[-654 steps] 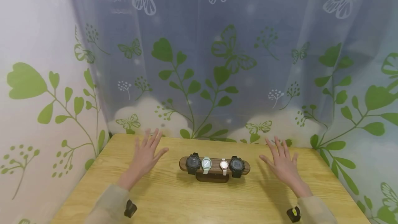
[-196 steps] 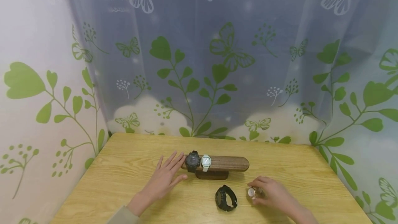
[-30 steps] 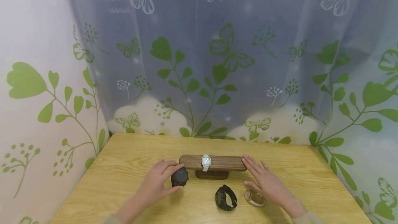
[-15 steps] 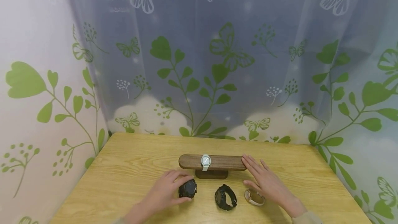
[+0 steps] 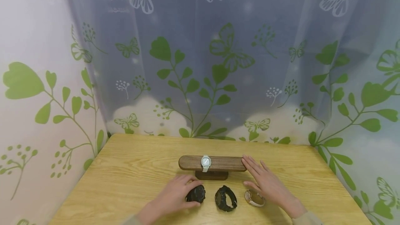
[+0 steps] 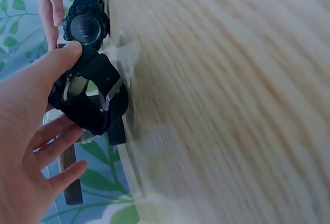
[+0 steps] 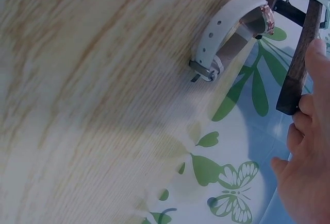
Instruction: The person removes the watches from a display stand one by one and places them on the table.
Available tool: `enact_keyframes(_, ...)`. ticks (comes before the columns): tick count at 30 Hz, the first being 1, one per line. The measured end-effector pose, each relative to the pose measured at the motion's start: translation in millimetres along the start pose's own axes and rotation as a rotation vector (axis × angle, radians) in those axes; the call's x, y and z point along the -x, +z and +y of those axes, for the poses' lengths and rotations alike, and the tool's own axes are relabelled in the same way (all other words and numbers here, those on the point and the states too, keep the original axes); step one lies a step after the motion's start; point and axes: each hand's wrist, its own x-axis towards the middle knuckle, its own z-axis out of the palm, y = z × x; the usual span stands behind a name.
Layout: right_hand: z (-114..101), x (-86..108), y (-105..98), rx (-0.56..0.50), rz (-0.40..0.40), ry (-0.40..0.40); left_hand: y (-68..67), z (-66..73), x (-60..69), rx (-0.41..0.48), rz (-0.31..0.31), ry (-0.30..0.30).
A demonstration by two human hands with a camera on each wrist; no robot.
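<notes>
My left hand (image 5: 175, 195) pinches a black sports watch (image 5: 197, 194) between thumb and fingers, at or just above the tabletop. Its buckled strap loop (image 6: 111, 87) shows in the left wrist view. Just right of it, a second black watch (image 5: 220, 199) lies on its side. A small watch with a white strap (image 7: 216, 31) lies beyond that, beneath my right hand's thumb. My right hand (image 5: 270, 185) rests its straight fingertips on the right end of the wooden watch stand (image 5: 226, 163). One pale mint watch (image 5: 206, 161) is strapped round the stand, left of its middle.
The stand's dark base (image 5: 211, 175) sits on the wooden table (image 5: 140, 155), behind the row of watches. A curtain (image 5: 200, 79) printed with leaves and butterflies hangs along the table's back and sides.
My left hand has carried the black watch from the stand's left end, rightward and nearer, to beside the other black watch. The right hand keeps its place on the stand.
</notes>
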Motion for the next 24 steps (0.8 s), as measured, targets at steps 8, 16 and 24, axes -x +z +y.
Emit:
enact_keyframes(8,0.4,0.0,0.8,-0.010,-0.013,0.006,1.3,4.4,-7.8,-0.034,-0.063,0.018)
enact_keyframes(16,-1.1,-0.3,-1.1,0.010,-0.016,0.005,5.6,2.4,-8.7,-0.049,-0.093,0.069)
enact_keyframes(24,-0.4,0.2,-0.5,-0.004,-0.020,0.011,9.1,2.0,-5.4,-0.032,-0.087,0.079)
